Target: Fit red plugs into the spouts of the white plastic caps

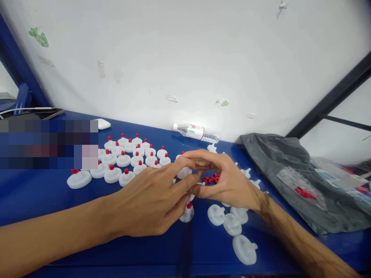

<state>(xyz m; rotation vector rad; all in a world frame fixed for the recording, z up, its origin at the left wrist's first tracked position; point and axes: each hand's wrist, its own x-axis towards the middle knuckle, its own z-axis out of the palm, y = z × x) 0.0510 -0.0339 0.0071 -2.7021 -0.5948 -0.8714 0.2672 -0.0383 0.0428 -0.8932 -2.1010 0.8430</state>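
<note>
My left hand [153, 193] and my right hand [224, 179] meet at the middle of the table, fingertips together. Between them shows part of a white round spouted lid [184, 172], gripped by my left fingers. The right thumb and fingers curve into a pinch against the left fingertips; what they pinch is hidden. Under the right hand lies a small pile of red tips [211, 178]. Below the left fingers sits a white lid with a red tip [187, 213]. Near the right wrist lie several white lids with bare spouts [232, 224].
Several red-tipped white lids [123, 158] stand at left on the blue table [130, 253]. A plastic bottle [197, 132] lies by the wall. At right, a dark grey bag [278, 162] carries a clear bag of red tips [304, 191]. A tablet-like device [55, 113] lies far left.
</note>
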